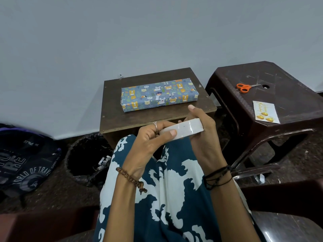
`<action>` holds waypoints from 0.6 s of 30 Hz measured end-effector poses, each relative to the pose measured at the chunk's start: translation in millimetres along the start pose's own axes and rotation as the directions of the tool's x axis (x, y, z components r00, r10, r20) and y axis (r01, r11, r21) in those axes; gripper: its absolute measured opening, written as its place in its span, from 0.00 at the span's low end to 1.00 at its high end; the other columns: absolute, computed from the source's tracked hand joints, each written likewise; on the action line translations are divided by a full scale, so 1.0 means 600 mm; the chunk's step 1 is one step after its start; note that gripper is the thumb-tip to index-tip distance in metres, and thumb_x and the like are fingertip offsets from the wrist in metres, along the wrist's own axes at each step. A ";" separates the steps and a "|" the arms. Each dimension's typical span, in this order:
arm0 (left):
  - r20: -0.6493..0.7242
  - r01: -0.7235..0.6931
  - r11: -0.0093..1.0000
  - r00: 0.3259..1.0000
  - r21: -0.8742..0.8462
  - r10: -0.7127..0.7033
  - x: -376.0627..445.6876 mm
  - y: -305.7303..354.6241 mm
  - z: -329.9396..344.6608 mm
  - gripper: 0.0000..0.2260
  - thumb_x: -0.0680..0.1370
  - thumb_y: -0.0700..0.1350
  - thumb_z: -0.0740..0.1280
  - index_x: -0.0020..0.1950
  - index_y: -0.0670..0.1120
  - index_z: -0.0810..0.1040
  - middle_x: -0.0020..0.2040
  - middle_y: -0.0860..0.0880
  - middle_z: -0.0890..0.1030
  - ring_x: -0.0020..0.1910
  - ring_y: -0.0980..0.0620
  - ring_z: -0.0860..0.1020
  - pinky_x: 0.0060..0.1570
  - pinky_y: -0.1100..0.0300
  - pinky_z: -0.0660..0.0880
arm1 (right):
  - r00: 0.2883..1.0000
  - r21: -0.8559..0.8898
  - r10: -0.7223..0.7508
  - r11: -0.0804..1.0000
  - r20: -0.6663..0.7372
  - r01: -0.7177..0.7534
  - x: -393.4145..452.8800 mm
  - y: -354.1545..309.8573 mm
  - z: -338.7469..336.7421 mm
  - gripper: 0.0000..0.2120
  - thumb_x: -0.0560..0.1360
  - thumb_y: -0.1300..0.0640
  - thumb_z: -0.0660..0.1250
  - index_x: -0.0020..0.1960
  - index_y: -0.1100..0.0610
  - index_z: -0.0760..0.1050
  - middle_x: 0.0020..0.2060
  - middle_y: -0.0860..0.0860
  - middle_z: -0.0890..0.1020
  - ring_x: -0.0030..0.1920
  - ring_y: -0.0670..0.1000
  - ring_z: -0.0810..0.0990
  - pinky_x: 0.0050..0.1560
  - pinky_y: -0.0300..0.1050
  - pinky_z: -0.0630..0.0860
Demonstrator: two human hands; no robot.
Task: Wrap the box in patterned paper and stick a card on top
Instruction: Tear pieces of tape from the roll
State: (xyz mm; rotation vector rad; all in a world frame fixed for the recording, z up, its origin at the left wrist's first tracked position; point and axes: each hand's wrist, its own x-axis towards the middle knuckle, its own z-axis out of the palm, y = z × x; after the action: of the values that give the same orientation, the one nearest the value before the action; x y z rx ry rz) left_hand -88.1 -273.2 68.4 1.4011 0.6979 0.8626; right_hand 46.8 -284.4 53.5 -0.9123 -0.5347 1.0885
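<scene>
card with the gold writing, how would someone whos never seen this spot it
Look right of the wooden table to the dark brown plastic stool. On its top, nearer the person than the orange-handled scissors, lies the card. It is the only flat white rectangle there, with gold lettering and gold round shapes.

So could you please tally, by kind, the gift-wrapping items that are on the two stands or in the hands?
Wrapped box: 1
Roll of tape, held by left hand and right hand: 1
Scissors: 1
Birthday card: 1
Total: 4
</scene>
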 end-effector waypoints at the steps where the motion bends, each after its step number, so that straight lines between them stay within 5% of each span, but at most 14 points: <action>1: -0.007 -0.003 1.000 1.000 -0.005 0.003 0.000 -0.002 -0.002 0.08 0.66 0.50 0.68 0.41 0.48 0.82 0.36 0.55 0.81 0.39 0.62 0.78 0.41 0.72 0.72 | 1.000 0.014 0.017 1.000 -0.002 -0.016 0.001 0.003 0.001 0.17 0.75 0.57 0.65 0.31 0.55 0.61 0.24 0.48 0.62 0.27 0.46 0.64 0.39 0.43 0.66; 7: -0.051 0.020 1.000 0.999 0.020 -0.019 0.004 -0.010 -0.015 0.07 0.66 0.51 0.70 0.39 0.49 0.84 0.34 0.53 0.80 0.36 0.60 0.76 0.41 0.71 0.71 | 0.987 -0.243 -0.163 0.957 0.010 0.160 -0.001 0.007 0.000 0.22 0.78 0.57 0.64 0.32 0.69 0.63 0.29 0.59 0.60 0.31 0.52 0.60 0.32 0.38 0.62; 12: -0.032 0.059 0.991 0.998 0.123 -0.055 0.010 -0.009 0.000 0.02 0.67 0.47 0.74 0.38 0.50 0.83 0.33 0.54 0.81 0.35 0.60 0.78 0.40 0.70 0.72 | 0.931 -0.524 -0.324 0.771 0.166 0.361 -0.006 0.010 0.015 0.24 0.77 0.57 0.66 0.27 0.58 0.59 0.25 0.50 0.60 0.29 0.47 0.58 0.31 0.41 0.58; 18: -0.018 0.056 0.997 0.998 0.055 -0.055 0.006 0.002 0.006 0.04 0.68 0.43 0.68 0.41 0.46 0.81 0.32 0.54 0.82 0.34 0.63 0.79 0.37 0.73 0.72 | 0.964 -0.442 -0.250 0.858 0.085 0.262 -0.005 0.002 0.011 0.26 0.75 0.56 0.67 0.27 0.64 0.56 0.26 0.54 0.57 0.31 0.55 0.55 0.33 0.47 0.56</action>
State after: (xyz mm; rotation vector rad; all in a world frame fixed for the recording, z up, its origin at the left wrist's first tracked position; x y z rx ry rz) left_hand -83.5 -272.0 70.4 1.4183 0.7748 0.8169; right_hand 39.8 -284.2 56.3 -1.1918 -0.9288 0.7410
